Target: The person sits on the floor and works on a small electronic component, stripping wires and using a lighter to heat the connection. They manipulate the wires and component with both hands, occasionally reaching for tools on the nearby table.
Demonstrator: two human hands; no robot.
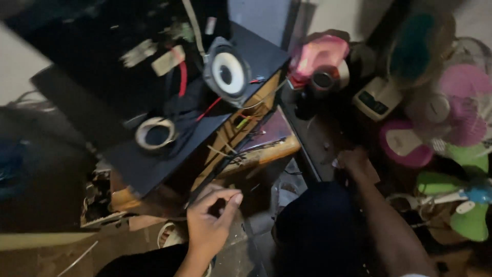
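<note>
- Looking down from the head camera, an opened speaker cabinet (154, 164) lies tilted on its side in the upper left, with its dark panel facing up.
- One loudspeaker driver (227, 73), with a white cone, is already out of its hole and leans near the right corner of the panel; red wires (207, 109) run from it into the cabinet.
- Near the left edge of the same panel there is a round opening with a pale ring (156, 134); I cannot tell if something sits inside it.
- The wooden inner side of the cabinet (241, 134) shows thin cables and loose ends, so in my judgement the taking apart is well on, but the wiring inside is not yet finished.
- The left hand (210, 218) hovers below the lower edge of the cabinet; thumb and forefinger come close together in a pinch, and the frame does not show if a small part is between them.
- The right hand (356, 163) reaches to the dark floor beside the cabinet's right side; its fingers are curled downward, and whether they grip something is too dark to tell.
- At the right stand several small fans (461, 102) in pink and green, and a pink appliance (320, 61), all untouched.
</note>
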